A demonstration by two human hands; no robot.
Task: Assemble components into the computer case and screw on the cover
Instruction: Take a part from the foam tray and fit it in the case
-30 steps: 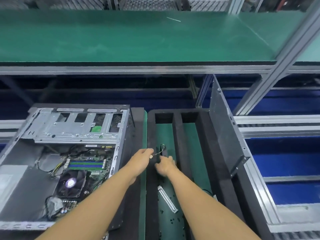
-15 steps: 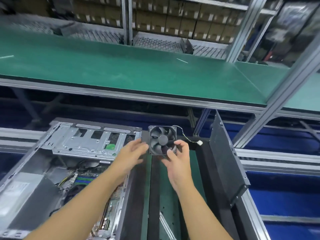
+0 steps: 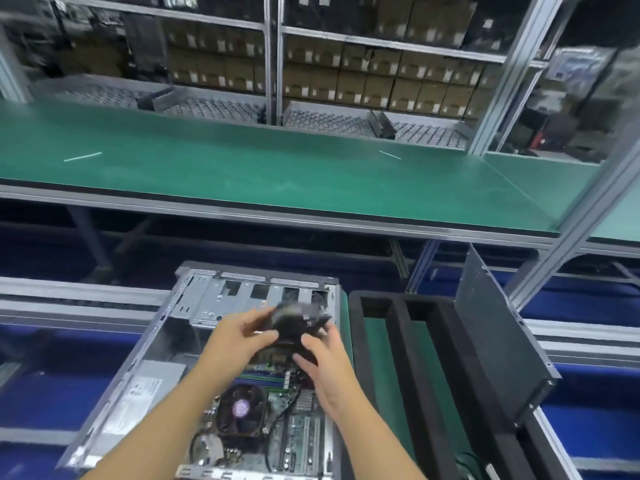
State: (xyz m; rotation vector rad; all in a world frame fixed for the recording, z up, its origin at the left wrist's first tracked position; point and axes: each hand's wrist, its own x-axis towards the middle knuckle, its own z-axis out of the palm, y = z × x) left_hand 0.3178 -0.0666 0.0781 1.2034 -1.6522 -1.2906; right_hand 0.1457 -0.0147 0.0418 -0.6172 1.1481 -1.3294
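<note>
An open grey computer case lies on its side at the lower left, with the motherboard and a black CPU cooler showing inside. A black case fan, blurred by motion, hangs above the case's upper right part. Both hands grip it: my left hand on its left side and my right hand on its lower right edge. The dark cover panel leans upright on the right side of the foam tray.
A black foam tray with green-floored slots stands right of the case. A green shelf spans above the work area, held by aluminium posts. Racks of cardboard boxes fill the background.
Both hands carried the fan leftward from above the foam tray to above the open case. The camera view tilted up and shifted, so the case now sits nearer the centre.
</note>
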